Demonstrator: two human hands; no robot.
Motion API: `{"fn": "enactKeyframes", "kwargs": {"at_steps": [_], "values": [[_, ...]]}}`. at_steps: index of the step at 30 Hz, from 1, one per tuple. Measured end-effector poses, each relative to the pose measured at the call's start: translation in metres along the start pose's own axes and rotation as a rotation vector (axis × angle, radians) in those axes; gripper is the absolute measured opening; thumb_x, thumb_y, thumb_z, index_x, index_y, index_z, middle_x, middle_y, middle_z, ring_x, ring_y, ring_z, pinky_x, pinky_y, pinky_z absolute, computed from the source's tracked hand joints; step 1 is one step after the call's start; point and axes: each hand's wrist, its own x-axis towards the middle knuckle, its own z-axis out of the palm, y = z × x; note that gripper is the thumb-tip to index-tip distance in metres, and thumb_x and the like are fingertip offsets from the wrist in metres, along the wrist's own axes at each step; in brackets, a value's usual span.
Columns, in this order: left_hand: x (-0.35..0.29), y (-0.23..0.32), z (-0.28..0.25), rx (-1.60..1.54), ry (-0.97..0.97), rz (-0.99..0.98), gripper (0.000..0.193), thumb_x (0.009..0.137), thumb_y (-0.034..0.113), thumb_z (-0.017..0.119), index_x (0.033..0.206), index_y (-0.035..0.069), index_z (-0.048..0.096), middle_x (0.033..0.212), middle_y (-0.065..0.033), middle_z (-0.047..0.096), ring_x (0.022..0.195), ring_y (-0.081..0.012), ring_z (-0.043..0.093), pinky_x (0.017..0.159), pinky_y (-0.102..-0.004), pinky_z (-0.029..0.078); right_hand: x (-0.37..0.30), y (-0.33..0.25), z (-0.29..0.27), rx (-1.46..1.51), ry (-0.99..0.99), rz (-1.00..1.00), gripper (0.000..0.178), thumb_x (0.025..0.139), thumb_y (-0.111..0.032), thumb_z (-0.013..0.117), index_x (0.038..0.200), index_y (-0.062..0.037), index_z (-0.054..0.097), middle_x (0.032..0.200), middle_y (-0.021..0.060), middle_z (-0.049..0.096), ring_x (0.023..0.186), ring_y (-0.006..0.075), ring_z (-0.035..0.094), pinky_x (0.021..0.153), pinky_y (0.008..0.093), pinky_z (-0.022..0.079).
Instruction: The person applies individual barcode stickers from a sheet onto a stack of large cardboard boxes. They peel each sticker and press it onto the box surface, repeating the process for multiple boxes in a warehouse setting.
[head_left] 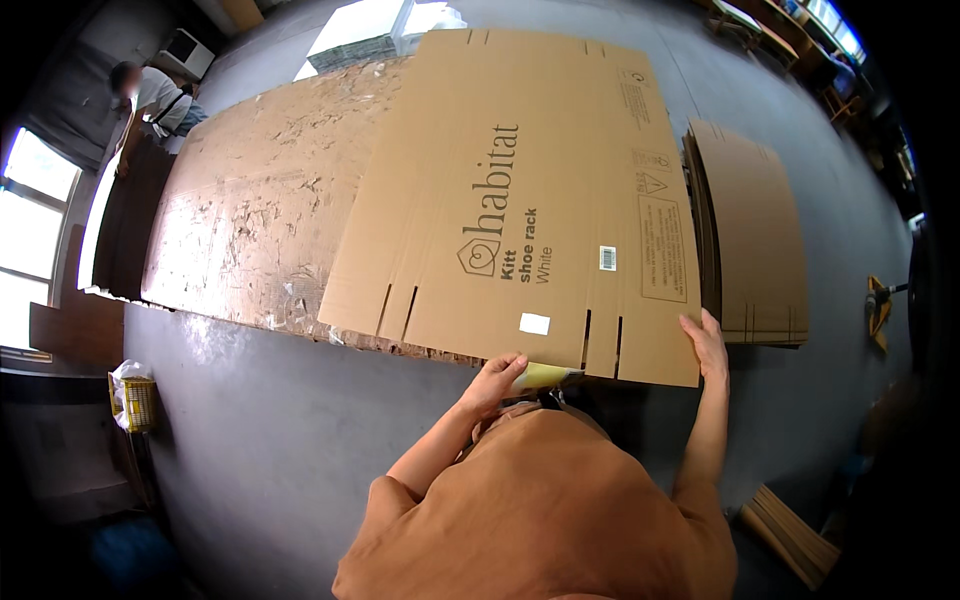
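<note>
A large flat cardboard box [420, 200] with dark print and slots lies before me, its near edge close to my body. Two white stickers are on it: a blank one [535, 323] near the front edge and a barcode sticker [607, 258] farther up. My left hand [495, 385] is closed at the near edge, pinching a yellowish sheet [543, 376] that shows just below the cardboard. At the near right corner, my right hand [708, 348] grips the box's side edge, thumb on top; its other fingers are partly hidden.
A worn cardboard-covered surface [260, 200] extends left. More flat cardboard [755, 230] is stacked at right. A person [160, 95] bends over a dark stack [130, 215] at far left. White stacked sheets [360, 35] stand behind; a yellow basket [138, 400] is on the left.
</note>
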Motion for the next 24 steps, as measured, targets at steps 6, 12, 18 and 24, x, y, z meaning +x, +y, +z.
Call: {"fn": "enactKeyframes", "kwargs": {"at_steps": [6, 12, 18, 24], "values": [[0.004, -0.015, 0.032, 0.081, 0.277, 0.254, 0.03, 0.099, 0.025, 0.054, 0.096, -0.002, 0.066, 0.081, 0.0012, 0.064, 0.076, -0.0062, 0.057, 0.066, -0.0224, 0.047, 0.018, 0.082, -0.016, 0.372, -0.163, -0.134, 0.043, 0.093, -0.01, 0.058, 0.133, -0.0011, 0.044, 0.124, 0.0098, 0.057, 0.109, 0.0187, 0.058, 0.088, 0.0302, 0.049], [0.014, -0.051, 0.08, 0.36, 0.573, 0.409, 0.029, 0.097, 0.026, 0.057, 0.091, -0.002, 0.065, 0.075, 0.0029, 0.06, 0.064, -0.0048, 0.051, 0.055, -0.0224, 0.042, 0.09, 0.176, -0.028, 0.581, -0.156, -0.046, 0.056, 0.092, -0.008, 0.06, 0.14, 0.0036, 0.035, 0.132, 0.0156, 0.05, 0.115, 0.0252, 0.054, 0.094, 0.0333, 0.046], [0.005, -0.136, 0.191, 0.174, 0.811, 0.39, 0.028, 0.099, 0.025, 0.052, 0.084, 0.002, 0.059, 0.068, 0.0055, 0.049, 0.061, -0.0028, 0.04, 0.052, -0.0212, 0.034, 0.151, 0.16, -0.017, 0.466, -0.318, 0.109, 0.089, 0.084, -0.02, 0.07, 0.147, 0.0079, 0.013, 0.149, 0.0233, 0.028, 0.138, 0.0308, 0.029, 0.113, 0.0393, 0.026], [0.068, -0.194, 0.348, 0.364, 0.696, 0.476, 0.025, 0.096, 0.014, 0.047, 0.087, -0.004, 0.063, 0.081, -0.0033, 0.062, 0.076, -0.0102, 0.055, 0.069, -0.0235, 0.044, 0.282, 0.15, -0.003, 0.579, -0.88, -0.023, 0.014, 0.083, -0.011, 0.062, 0.093, -0.0009, 0.057, 0.081, 0.0092, 0.061, 0.083, 0.0213, 0.063, 0.071, 0.036, 0.054]]}}
